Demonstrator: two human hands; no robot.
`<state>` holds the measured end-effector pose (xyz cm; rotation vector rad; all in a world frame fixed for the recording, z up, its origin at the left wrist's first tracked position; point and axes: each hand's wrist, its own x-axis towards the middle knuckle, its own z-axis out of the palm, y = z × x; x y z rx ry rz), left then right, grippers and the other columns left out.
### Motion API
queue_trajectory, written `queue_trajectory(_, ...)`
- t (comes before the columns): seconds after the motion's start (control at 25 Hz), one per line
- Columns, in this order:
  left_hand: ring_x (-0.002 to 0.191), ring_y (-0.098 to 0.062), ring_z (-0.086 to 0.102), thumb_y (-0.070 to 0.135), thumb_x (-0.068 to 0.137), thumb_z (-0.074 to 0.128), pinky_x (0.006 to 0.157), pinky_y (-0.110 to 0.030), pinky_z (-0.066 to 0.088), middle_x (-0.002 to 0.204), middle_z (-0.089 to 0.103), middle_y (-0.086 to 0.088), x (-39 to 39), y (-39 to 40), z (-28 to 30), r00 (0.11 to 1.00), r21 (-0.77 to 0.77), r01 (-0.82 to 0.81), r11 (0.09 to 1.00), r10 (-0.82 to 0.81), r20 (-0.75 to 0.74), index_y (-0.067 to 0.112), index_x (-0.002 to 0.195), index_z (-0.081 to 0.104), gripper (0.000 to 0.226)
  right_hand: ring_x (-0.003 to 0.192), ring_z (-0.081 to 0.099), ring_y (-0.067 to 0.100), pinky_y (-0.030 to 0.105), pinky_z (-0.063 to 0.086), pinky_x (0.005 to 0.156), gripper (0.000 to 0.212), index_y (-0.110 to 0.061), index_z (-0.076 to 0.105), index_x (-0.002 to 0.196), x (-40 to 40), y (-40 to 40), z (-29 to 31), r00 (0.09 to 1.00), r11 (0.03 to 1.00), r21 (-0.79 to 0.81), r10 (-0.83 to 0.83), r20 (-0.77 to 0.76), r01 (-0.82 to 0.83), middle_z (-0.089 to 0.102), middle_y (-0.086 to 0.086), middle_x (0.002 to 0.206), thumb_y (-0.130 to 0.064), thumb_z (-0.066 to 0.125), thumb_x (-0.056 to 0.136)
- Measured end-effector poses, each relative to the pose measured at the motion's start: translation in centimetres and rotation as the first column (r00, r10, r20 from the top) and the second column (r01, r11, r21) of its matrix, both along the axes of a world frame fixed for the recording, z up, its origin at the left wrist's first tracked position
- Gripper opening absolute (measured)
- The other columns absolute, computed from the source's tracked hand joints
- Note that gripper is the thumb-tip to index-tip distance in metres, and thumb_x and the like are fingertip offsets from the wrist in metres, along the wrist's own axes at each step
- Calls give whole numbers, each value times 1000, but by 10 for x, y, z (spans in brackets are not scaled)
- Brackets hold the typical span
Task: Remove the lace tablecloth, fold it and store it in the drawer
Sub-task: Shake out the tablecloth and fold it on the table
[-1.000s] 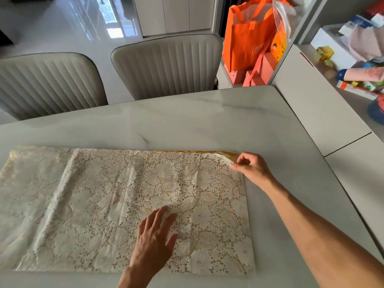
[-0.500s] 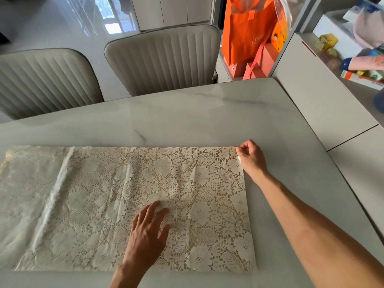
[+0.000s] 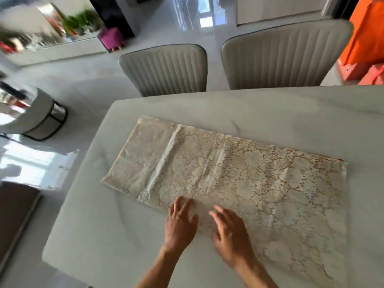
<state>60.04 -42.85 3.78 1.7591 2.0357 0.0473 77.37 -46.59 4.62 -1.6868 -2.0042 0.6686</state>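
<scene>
The cream lace tablecloth (image 3: 239, 179) lies folded into a long flat rectangle on the pale marble table (image 3: 291, 113). It runs from the table's left part to the right edge of view. My left hand (image 3: 180, 222) rests flat, fingers spread, on the cloth's near edge. Just to its right, my right hand (image 3: 229, 231) also lies palm-down on the cloth, fingers apart and slightly blurred. Neither hand grips the fabric. No drawer is in view.
Two ribbed beige chairs (image 3: 166, 68) (image 3: 282, 55) stand at the table's far side. Orange bags (image 3: 365, 38) sit at the far right. A round side table (image 3: 31, 115) stands on the floor to the left, beyond the table's left edge.
The view has swung left. My right hand let go of the cloth's far right corner and came to the near edge beside my left hand, which slid toward the near edge.
</scene>
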Motion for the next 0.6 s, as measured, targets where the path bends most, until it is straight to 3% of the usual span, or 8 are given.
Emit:
queue_trajectory(0.08,125,-25,45,31,85,65,103,-31,37,138,48,-2,-48,8,4,988,8,-152,988,152,42,23,130,56,47,121,60,24,34,49,99,52,-19,67,123,-58,2,3,988,981,-124,151,27,-147,60,5,137,-16,70,71)
queue_trajectory(0.12,122,-27,48,27,83,68,102,-32,37,135,51,-6,-70,13,3,963,0,-257,966,256,79,19,127,58,46,133,47,24,35,39,108,55,-20,56,135,-78,9,2,982,967,-190,181,55,-168,47,5,150,-18,58,81)
queue_trajectory(0.2,120,-32,50,20,80,70,103,-36,37,132,52,-14,-105,27,1,805,-42,-558,829,553,217,13,128,57,50,143,27,22,38,25,114,60,-22,37,148,-105,22,-6,963,934,-299,240,119,-196,26,1,161,-17,42,89)
queue_trajectory(0.32,112,-34,57,19,77,73,99,-40,46,126,56,-17,-157,60,-7,328,-167,-879,448,819,471,13,135,47,64,144,24,23,42,22,116,63,-24,32,149,-144,37,-16,941,922,-344,260,215,-176,22,1,162,-18,43,87)
queue_trajectory(0.44,92,-30,65,22,72,81,91,-43,55,109,60,-12,-205,102,-17,-147,-404,-903,146,780,609,12,134,47,71,128,50,31,52,43,101,59,-23,56,130,-171,39,-11,930,938,-345,166,329,-46,50,4,146,-22,65,72)
queue_trajectory(0.48,82,-27,64,22,72,82,86,-39,56,100,60,-10,-216,114,-17,-209,-456,-882,120,767,606,11,128,52,65,119,58,30,51,50,92,57,-22,63,121,-177,36,-13,930,948,-317,102,354,16,59,4,137,-23,72,64)
queue_trajectory(0.52,72,-24,60,22,72,82,78,-33,56,92,60,-8,-225,122,-19,-215,-489,-862,135,777,592,10,118,58,54,114,61,29,49,53,87,57,-22,66,115,-182,34,-15,926,960,-272,41,375,68,63,3,131,-22,76,60)
queue_trajectory(0.6,66,-21,57,20,76,78,63,-28,51,88,61,-7,-238,127,-17,-184,-534,-822,196,797,575,10,95,65,26,120,55,25,45,48,94,51,-24,62,118,-195,32,-16,920,959,-250,-23,391,130,57,-1,135,-21,70,67)
